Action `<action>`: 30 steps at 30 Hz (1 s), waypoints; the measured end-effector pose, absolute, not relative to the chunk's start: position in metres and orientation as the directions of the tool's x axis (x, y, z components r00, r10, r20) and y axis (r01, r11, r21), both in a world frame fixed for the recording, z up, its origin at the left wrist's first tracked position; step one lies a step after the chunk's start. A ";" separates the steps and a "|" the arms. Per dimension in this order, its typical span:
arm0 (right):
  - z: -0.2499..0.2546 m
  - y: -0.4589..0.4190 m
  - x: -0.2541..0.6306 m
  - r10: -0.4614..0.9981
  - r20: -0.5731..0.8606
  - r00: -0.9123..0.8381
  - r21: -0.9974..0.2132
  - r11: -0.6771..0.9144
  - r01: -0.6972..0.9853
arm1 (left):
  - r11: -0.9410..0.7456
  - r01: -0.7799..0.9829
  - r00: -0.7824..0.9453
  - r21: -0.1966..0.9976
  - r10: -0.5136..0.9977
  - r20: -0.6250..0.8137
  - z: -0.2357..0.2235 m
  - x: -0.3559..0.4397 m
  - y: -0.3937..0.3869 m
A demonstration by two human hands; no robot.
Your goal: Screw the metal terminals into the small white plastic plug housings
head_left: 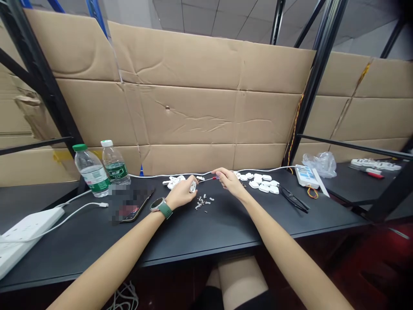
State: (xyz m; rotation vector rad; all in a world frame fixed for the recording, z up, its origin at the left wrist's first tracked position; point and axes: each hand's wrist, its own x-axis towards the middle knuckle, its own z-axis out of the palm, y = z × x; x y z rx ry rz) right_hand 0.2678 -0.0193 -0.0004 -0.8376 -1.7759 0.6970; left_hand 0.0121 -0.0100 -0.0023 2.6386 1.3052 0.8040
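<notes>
My left hand (pixel 181 192), with a green-banded watch on its wrist, is closed round a small white plastic part (pixel 192 187). In my right hand (pixel 228 181) is a screwdriver (pixel 214 178) with a red collar; its thin shaft points left toward the white part. Whether the tip touches the part is too small to tell. Between the hands, nearer me, lies a scatter of small pale and dark pieces (pixel 202 202). White plastic parts (pixel 172 181) are heaped behind my left hand. To the right of my right hand, several white rounded covers (pixel 263 184) lie in a group.
Left on the black table (pixel 209 232) are two water bottles (pixel 93 172), a phone (pixel 137 209), a white cable and a power strip (pixel 26 237). Right are black-framed glasses (pixel 293 199), a white device (pixel 306 176) and a clear plastic bag (pixel 320 164). Cardboard walls the back.
</notes>
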 end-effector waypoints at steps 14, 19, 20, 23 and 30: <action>0.002 -0.027 0.269 0.758 0.580 -0.298 -0.683 0.652 0.330 | -0.647 0.696 0.505 0.311 0.749 0.429 0.000 0.010 -0.009; 0.001 -0.026 0.270 0.741 0.593 -0.314 -0.652 0.671 0.353 | -0.649 0.704 0.522 0.289 0.748 0.410 0.000 0.009 -0.009; 0.002 -0.026 0.270 0.739 0.595 -0.317 -0.648 0.674 0.354 | -0.644 0.709 0.520 0.287 0.753 0.403 0.000 0.009 -0.009; 0.003 -0.027 0.270 0.734 0.598 -0.322 -0.638 0.679 0.363 | -0.638 0.716 0.518 0.283 0.758 0.396 0.001 0.009 -0.010; 0.002 -0.025 0.272 0.701 0.630 -0.335 -0.582 0.712 0.393 | -0.638 0.712 0.516 0.294 0.759 0.397 0.000 0.009 -0.009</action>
